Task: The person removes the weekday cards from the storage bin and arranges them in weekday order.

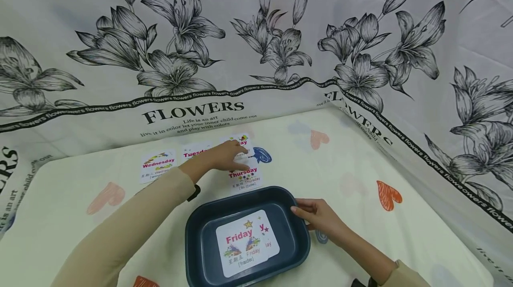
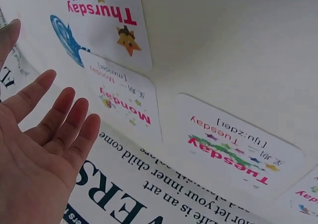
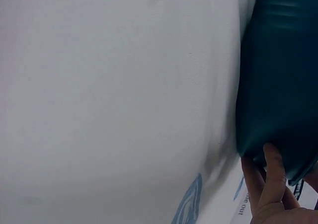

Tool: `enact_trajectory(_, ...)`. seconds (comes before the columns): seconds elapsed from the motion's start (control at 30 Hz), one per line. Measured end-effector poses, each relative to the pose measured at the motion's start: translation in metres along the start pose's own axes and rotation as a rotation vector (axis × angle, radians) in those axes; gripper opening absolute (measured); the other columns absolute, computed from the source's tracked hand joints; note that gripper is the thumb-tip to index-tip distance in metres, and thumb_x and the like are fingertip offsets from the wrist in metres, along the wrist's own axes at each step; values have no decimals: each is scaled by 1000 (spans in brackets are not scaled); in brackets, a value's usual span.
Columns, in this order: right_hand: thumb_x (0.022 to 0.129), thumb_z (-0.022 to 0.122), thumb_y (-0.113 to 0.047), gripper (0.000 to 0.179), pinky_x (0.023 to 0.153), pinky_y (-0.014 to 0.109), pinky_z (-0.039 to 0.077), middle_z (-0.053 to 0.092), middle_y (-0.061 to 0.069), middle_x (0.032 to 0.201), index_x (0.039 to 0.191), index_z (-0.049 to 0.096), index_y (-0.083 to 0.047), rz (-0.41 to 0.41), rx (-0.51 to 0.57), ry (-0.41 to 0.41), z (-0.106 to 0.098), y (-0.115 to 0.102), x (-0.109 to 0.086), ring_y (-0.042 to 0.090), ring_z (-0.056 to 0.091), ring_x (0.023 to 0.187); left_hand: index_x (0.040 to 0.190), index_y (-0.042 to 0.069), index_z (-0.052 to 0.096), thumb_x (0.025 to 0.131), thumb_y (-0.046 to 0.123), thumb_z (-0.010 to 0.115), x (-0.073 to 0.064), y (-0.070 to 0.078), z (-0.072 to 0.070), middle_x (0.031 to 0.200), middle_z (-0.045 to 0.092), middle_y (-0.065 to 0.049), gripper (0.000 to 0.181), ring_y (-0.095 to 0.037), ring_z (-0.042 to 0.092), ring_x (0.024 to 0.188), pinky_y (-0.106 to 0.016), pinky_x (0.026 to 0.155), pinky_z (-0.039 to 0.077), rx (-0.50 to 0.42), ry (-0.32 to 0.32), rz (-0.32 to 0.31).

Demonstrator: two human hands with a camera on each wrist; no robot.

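My left hand reaches over the cards with fingers spread, holding nothing. In the left wrist view it is beside the Monday card, apart from it as far as I can see. The Thursday card lies just nearer to me, partly under the thumb in the head view. My right hand grips the right rim of a dark blue plastic tray, thumb over the edge and fingers outside. Inside the tray lies the Friday card, covering most of another card whose letter "y" shows.
The Tuesday card and the Wednesday card lie in a row to the left. A cream cloth with printed hearts covers the table. Behind and to the right hangs a flower-printed curtain.
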State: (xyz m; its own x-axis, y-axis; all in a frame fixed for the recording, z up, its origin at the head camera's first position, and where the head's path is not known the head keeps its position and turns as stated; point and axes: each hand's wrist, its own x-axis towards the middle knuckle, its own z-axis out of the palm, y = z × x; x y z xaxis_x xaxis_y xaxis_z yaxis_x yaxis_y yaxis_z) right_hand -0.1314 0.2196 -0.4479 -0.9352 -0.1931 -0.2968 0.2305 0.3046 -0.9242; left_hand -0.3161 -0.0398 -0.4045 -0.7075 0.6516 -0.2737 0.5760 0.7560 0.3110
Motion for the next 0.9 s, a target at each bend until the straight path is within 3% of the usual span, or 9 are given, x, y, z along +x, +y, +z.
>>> enact_trajectory(0.27, 88, 61, -33, 58, 70, 40, 55, 56, 24, 122, 126, 49, 9, 13, -17, 10, 0, -2, -1, 35, 59, 107, 129, 13, 54, 83, 42, 64, -20, 4, -19, 127, 51, -14, 55, -27, 49, 115, -44, 100, 38, -14, 40, 21)
enact_trajectory(0.47, 88, 61, -33, 59, 70, 40, 55, 56, 25, 122, 127, 48, 10, 29, -31, 23, 2, -2, -1, 36, 58, 108, 127, 11, 56, 84, 40, 63, -49, 12, -24, 125, 56, -12, 52, -27, 51, 117, -45, 100, 38, 41, 87, 55)
enact_trajectory(0.73, 88, 61, -32, 57, 69, 40, 55, 56, 24, 121, 127, 49, 9, 27, -29, 30, 3, -3, -3, 34, 60, 105, 116, 14, 64, 80, 42, 67, -91, 23, -10, 110, 64, -7, 46, -23, 61, 98, -41, 79, 51, 166, 235, 64)
enact_trajectory(0.9, 88, 61, -33, 58, 68, 39, 55, 57, 23, 121, 127, 49, 8, 27, -23, 27, 4, -3, -3, 32, 61, 103, 115, 15, 64, 79, 43, 68, -107, 28, 4, 107, 65, -6, 46, -22, 63, 93, -40, 74, 53, 184, 294, 47)
